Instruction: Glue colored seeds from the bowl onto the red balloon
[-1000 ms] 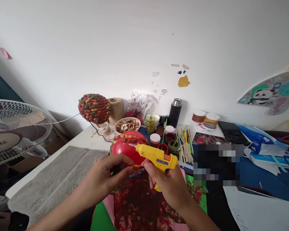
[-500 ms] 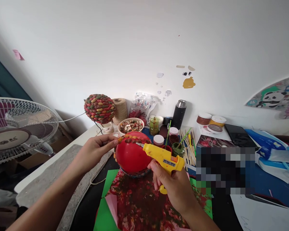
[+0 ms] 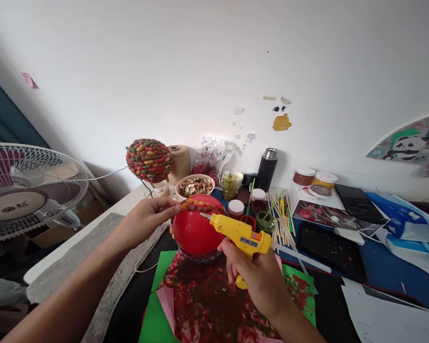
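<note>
A red ball (image 3: 194, 232) sits in front of me with a row of small coloured shells glued along its top. My left hand (image 3: 148, 218) pinches a small shell piece (image 3: 184, 206) and presses it against the ball's top left. A yellow glue gun (image 3: 241, 236) is gripped in my right hand (image 3: 257, 276), with its nozzle pointing at the ball's upper right side. Under the ball lies a paint-stained sheet (image 3: 214, 305).
A finished shell-covered ball (image 3: 149, 160) stands on a stick at the back, beside a twine spool (image 3: 178, 162) and a bowl of shells (image 3: 195, 186). Paint jars (image 3: 252, 209), sticks, a black flask (image 3: 266, 167) and a black tray (image 3: 331, 250) lie to the right. A fan (image 3: 25, 190) stands at left.
My left hand rose from beside the glue gun to the ball's top left with a shell piece. The glue gun stayed close to the ball.
</note>
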